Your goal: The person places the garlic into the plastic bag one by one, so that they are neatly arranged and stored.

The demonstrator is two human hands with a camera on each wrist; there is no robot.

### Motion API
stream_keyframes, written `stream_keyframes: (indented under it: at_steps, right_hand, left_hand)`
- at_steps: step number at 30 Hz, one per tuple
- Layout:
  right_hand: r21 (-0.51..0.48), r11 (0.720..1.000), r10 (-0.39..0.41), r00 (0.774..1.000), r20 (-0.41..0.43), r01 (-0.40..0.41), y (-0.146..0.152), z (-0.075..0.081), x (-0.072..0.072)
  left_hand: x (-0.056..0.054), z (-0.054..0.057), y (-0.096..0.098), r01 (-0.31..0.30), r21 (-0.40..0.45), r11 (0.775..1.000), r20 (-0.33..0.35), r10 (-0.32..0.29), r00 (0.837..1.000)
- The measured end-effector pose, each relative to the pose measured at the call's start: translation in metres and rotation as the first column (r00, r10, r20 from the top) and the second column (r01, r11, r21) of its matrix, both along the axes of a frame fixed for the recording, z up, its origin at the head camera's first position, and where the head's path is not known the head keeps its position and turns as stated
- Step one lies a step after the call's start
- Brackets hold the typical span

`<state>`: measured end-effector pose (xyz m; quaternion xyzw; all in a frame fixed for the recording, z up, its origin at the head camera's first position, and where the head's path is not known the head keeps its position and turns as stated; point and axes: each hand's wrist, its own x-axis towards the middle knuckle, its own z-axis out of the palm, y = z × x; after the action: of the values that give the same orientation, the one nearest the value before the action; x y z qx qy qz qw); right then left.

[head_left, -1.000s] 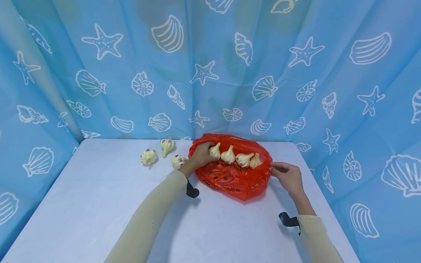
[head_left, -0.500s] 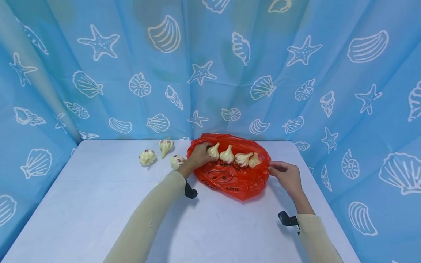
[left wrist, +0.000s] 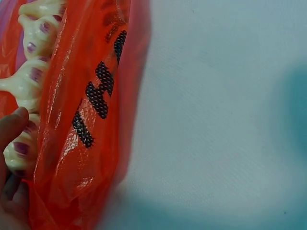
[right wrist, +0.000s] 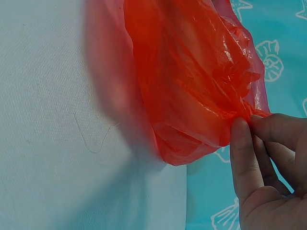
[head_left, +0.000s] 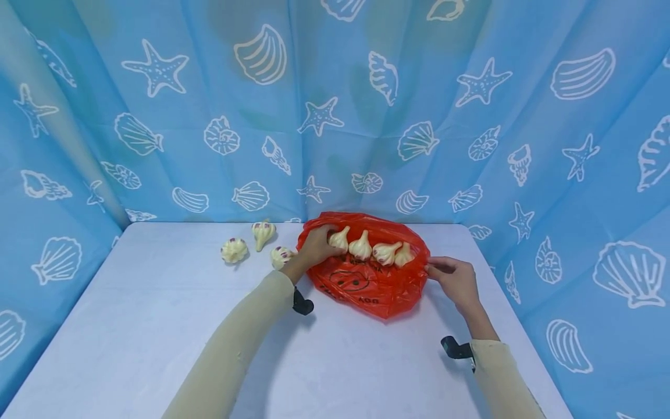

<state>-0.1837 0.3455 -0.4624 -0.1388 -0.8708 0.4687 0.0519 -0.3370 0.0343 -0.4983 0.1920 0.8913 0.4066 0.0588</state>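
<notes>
A red plastic bag [head_left: 361, 291] with black print lies mouth-up near the table's far edge, several garlic bulbs in a row inside it. My left hand [head_left: 318, 245] reaches into the bag's left side and grips the leftmost garlic bulb [head_left: 339, 239]. In the left wrist view the thumb [left wrist: 13, 125] presses on that purple-marked bulb, while the other fingers are partly hidden behind it. At the bag's right edge my right hand [head_left: 454, 280] pinches the plastic between thumb and fingers; the gathered red film [right wrist: 240, 108] shows at the fingertips in the right wrist view.
Left of the bag, three loose garlic bulbs lie on the white table [head_left: 157, 326]: one bulb [head_left: 234, 250] farthest left, another bulb [head_left: 263, 234] behind, and a third bulb [head_left: 281, 256] beside the left wrist. A blue shell-print curtain [head_left: 335, 151] surrounds the table's back and sides.
The whole view shifts slightly left. Both hands keep their places on the garlic bulb and the bag's edge.
</notes>
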Motion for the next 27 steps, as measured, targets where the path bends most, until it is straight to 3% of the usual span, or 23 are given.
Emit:
stream_keyframes:
  at_steps: [10, 15, 19, 27]
  right_hand:
    - [-0.001, 1.000, 0.000, 1.000, -0.001, 0.000, -0.001, 0.000, 0.002]
    - [0.002, 1.000, 0.000, 1.000, -0.004, 0.000, 0.000, 0.000, 0.003]
    - [-0.006, 1.000, 0.001, 1.000, -0.012, -0.001, -0.001, 0.000, 0.003]
    - [0.013, 1.000, 0.008, 1.000, -0.017, -0.007, -0.002, -0.001, 0.004]
  left_hand:
    - [0.006, 0.010, -0.010, 0.059, 0.005, 0.998, -0.064, -0.058, 0.996]
    - [0.009, 0.016, -0.016, 0.060, 0.029, 0.998, -0.078, -0.057, 0.995]
    - [0.012, 0.024, -0.018, 0.061, 0.040, 0.997, -0.111, -0.056, 0.992]
    - [0.019, 0.046, -0.022, 0.132, 0.096, 0.987, -0.138, -0.118, 0.983]
